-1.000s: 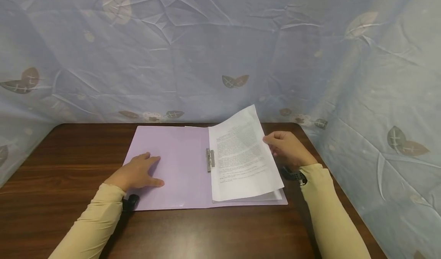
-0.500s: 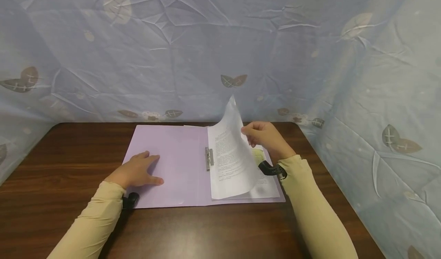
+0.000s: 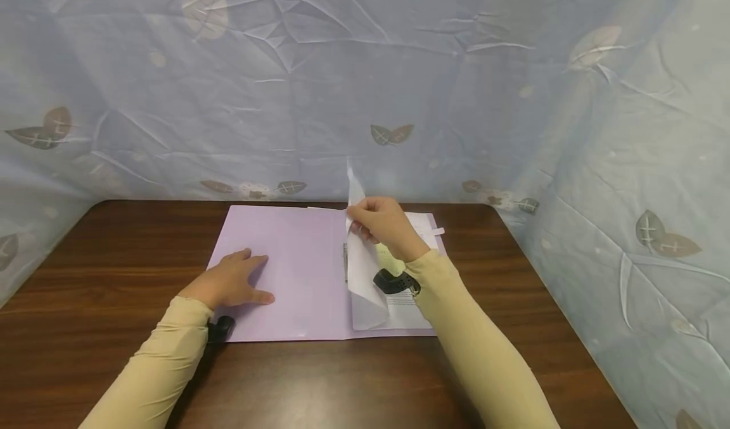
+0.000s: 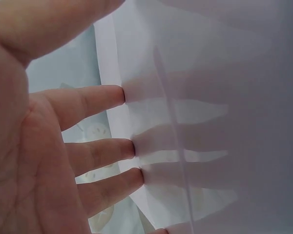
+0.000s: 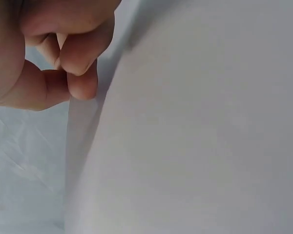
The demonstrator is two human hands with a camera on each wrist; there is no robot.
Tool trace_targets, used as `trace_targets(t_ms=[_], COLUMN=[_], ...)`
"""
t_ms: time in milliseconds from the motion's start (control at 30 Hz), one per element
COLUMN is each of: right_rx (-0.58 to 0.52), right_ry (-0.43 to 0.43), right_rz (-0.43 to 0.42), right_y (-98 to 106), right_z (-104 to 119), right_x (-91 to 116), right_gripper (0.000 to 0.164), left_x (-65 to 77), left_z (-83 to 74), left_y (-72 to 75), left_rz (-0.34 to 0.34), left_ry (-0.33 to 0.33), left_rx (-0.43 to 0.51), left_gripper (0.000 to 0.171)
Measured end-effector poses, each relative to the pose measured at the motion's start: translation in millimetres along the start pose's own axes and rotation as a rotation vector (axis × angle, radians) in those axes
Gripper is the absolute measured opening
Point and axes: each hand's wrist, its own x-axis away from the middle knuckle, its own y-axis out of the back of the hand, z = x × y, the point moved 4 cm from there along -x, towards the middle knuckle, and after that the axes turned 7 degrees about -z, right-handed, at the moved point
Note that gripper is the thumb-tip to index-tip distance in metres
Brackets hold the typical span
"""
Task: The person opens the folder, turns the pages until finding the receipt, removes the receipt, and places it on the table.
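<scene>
"Purple, smooth folder, lying open on the brown worktop. What's happening?"

"Right hand pinches a thin, bendy white sheet above its right side. Left hand touches the flat left side, fingers apart."

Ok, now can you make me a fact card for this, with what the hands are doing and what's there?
Left hand: fingers spread, touching the purple folder
Right hand: pinching a raised white sheet by its edge
Folder: lying open on the brown table
Other pages: in the folder's right side, with a yellow patch showing
Sleeves: pale yellow
Background: bluish cloth with leaf pictures
</scene>
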Motion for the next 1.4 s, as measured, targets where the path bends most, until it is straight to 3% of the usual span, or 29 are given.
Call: trace_targets(t_ms=[200,333,500,600,667,833,1067,1400], right_rx=[0.073,0.141,0.262,0.330,0.366,0.412,0.466,0.464], right_ry=[-0.015,-0.004,0.016,0.026,0.031,0.032,0.036,0.050], right_rz=[-0.015,-0.010,-0.009,-0.001,0.007,0.033,0.051,0.030], right_y=[-32.7,-51.0,-70.1,-80.2,-86.6,-101.6,-118.8,-128.9], right_z=[-1.9,-4.2,-4.9,-3.9,-3.2,-4.3,-12.2,-17.0], right_x=[-7.0,-11.0,-13.5,-13.7,-13.5,-12.2,-11.5,-10.4], right_gripper=[0.021,0.021,0.022,0.021,0.020,0.020,0.022,0.022], left_x=[-0.8,-1.3,-1.6,-2.6,-3.5,-3.8,-2.9,-3.9], left_z=[-3.0,-5.4,-7.0,-8.2,-10.2,-18.0,-17.2,-18.6], left_y=[2.2,7.3,24.1,33.7,37.2,39.2,36.7,32.4], left_rz=[-0.005,-0.047,-0.226,-0.333,-0.363,-0.339,-0.320,-0.260], left_ry=[-0.012,-0.018,0.004,-0.005,-0.024,-0.056,-0.039,-0.088], left_rx=[-0.008,-0.024,0.016,0.125,0.213,0.324,0.287,0.290], left_gripper=[0.097,0.084,0.057,0.042,0.039,0.043,0.029,0.022])
